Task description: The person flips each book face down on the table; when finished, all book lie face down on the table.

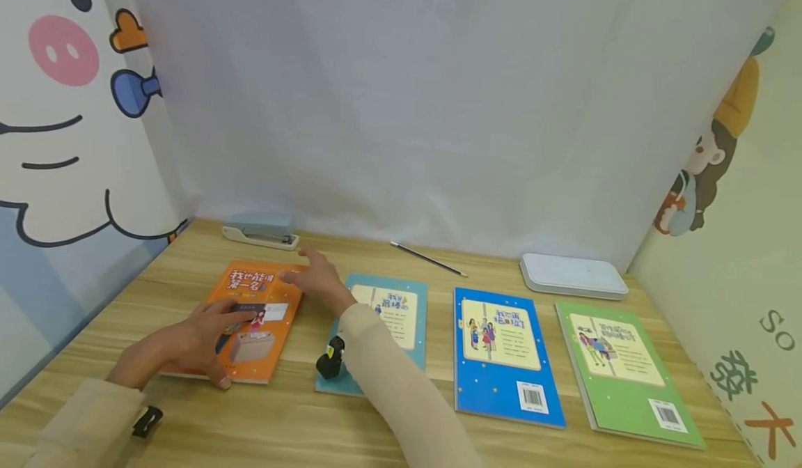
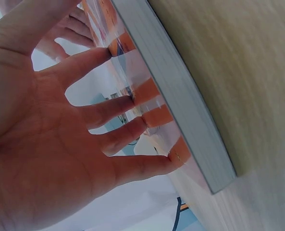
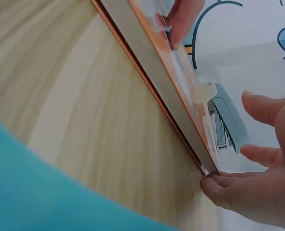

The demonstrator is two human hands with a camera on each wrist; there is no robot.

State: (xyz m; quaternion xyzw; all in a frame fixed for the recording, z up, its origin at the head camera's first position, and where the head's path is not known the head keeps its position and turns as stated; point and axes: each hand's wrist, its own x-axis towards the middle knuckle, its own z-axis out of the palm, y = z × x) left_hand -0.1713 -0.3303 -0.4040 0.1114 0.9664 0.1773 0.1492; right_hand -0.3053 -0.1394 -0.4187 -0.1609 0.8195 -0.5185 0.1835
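The orange book [image 1: 253, 349] lies face up at the left of the table, with a picture and white lettering on its cover. My left hand [image 1: 199, 332] rests on its left part. In the left wrist view, the spread fingertips [image 2: 159, 163] touch the cover above the pale page edges. My right hand [image 1: 318, 281] is at the book's far right corner. The right wrist view shows its lower fingers [image 3: 219, 190] against that corner, while the thumb and another finger stand out in the air. Under my right forearm lies a teal book [image 1: 418, 322], partly hidden by the sleeve.
A blue book [image 1: 495, 391] and a green book [image 1: 633, 412] lie to the right, back covers up. Along the back are a light blue stapler [image 1: 262, 231], a thin dark pencil [image 1: 429, 259] and a pale blue case [image 1: 573, 276]. A white curtain [image 1: 426, 106] hangs behind.
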